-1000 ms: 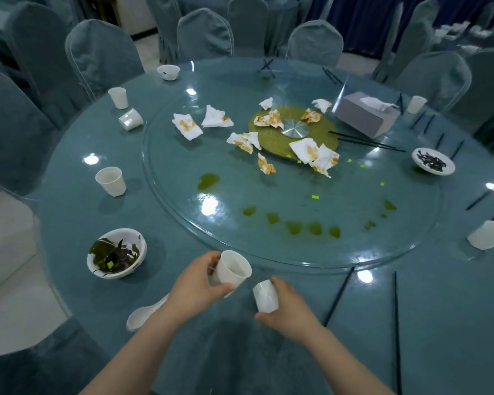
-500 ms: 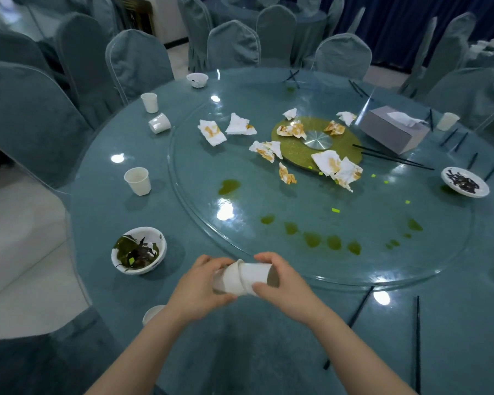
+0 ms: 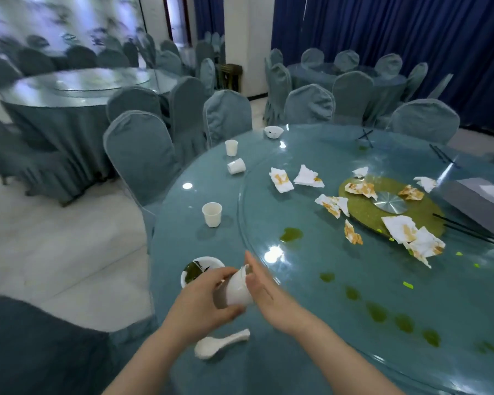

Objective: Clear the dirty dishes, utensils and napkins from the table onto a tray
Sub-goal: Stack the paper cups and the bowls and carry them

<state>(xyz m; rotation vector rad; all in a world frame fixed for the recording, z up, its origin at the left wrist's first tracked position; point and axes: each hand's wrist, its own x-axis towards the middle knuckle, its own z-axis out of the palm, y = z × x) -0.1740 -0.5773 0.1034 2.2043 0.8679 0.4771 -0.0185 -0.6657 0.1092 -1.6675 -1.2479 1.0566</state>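
Observation:
My left hand (image 3: 203,303) grips the stacked white cups (image 3: 236,289), tilted on their side above the table's near edge. My right hand (image 3: 264,292) is beside them with straight fingers, its palm against the cups' side. Behind the left hand stands a white bowl (image 3: 196,270) with green leftovers. A white spoon (image 3: 220,343) lies on the table below my hands. More white cups stand at the left rim: one upright (image 3: 212,214), one upright farther off (image 3: 231,147), one tipped over (image 3: 236,166). Soiled napkins (image 3: 281,179) lie scattered on the glass turntable (image 3: 268,223).
A small white bowl (image 3: 273,131) sits at the far rim. A grey tissue box (image 3: 479,199) and black chopsticks (image 3: 474,233) are at the right. Green sauce spots (image 3: 291,234) dot the glass. Covered chairs (image 3: 139,155) ring the table; other tables stand behind.
The two cups, held apart a second ago, were pushed one into the other. My right hand has let go and opened; the left keeps the stack. My view swung left.

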